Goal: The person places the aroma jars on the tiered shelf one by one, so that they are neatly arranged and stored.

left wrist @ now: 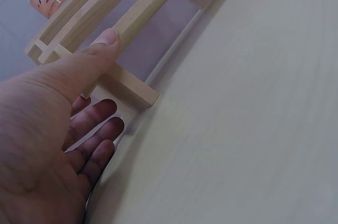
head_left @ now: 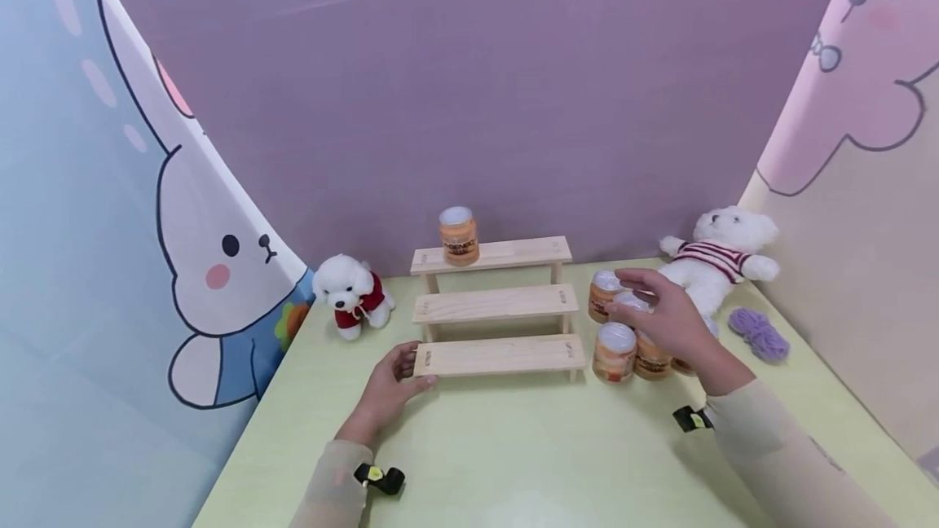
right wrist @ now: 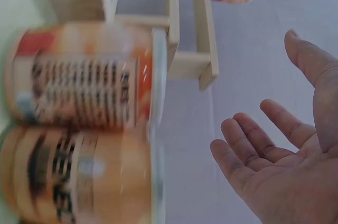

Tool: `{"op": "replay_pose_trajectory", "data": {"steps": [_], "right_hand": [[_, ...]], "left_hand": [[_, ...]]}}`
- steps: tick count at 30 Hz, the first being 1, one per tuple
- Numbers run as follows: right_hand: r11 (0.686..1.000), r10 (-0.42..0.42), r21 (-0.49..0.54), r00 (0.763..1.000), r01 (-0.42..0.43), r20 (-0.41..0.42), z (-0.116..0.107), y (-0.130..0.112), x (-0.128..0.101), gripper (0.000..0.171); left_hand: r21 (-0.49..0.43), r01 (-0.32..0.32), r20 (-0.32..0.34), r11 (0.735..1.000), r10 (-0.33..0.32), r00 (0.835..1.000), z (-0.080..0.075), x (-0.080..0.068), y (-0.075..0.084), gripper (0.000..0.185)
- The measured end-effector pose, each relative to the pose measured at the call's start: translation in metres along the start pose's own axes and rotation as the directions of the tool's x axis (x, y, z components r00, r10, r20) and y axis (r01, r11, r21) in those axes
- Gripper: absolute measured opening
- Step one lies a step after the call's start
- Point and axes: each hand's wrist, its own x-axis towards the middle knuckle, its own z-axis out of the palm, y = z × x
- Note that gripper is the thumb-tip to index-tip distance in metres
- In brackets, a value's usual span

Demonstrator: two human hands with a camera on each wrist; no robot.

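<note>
A three-step wooden rack (head_left: 499,357) stands on the table. My left hand (head_left: 396,388) grips the left end of its lowest step; in the left wrist view the thumb (left wrist: 108,39) lies along the board while the other fingers sit loosely curled by the end. On the top step, toward the left, an orange-labelled can (head_left: 460,239) stands upright. Several similar cans (head_left: 614,353) are grouped right of the rack. Above them hovers my right hand (head_left: 663,312), thumb and fingers spread around nothing; the right wrist view shows it (right wrist: 285,150) apart from the cans (right wrist: 84,76).
Left of the rack sits a white toy dog (head_left: 345,292) in red clothing. Behind the cans leans a white teddy bear (head_left: 715,259) in a striped sweater, with a purple yarn bundle (head_left: 759,334) to its right. A purple backdrop (head_left: 499,104) rises behind.
</note>
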Motion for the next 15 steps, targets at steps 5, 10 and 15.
{"op": "replay_pose_trajectory", "data": {"steps": [5,10,15], "right_hand": [[0.999,0.002,-0.053,0.999,-0.005,-0.043,-0.015,0.018,-0.011,0.061],[0.996,0.014,-0.087,0.996,-0.022,-0.087,-0.031,0.033,-0.024,0.057],[0.993,0.040,-0.102,0.992,-0.053,-0.121,-0.039,0.047,-0.038,0.056]], "left_hand": [[0.000,0.002,-0.005,1.000,-0.002,1.000,0.000,0.000,0.000,0.072],[0.016,-0.003,0.004,1.000,0.003,1.000,-0.001,0.000,0.001,0.074],[0.025,-0.006,0.007,1.000,0.006,1.000,-0.001,0.001,-0.001,0.075]]}}
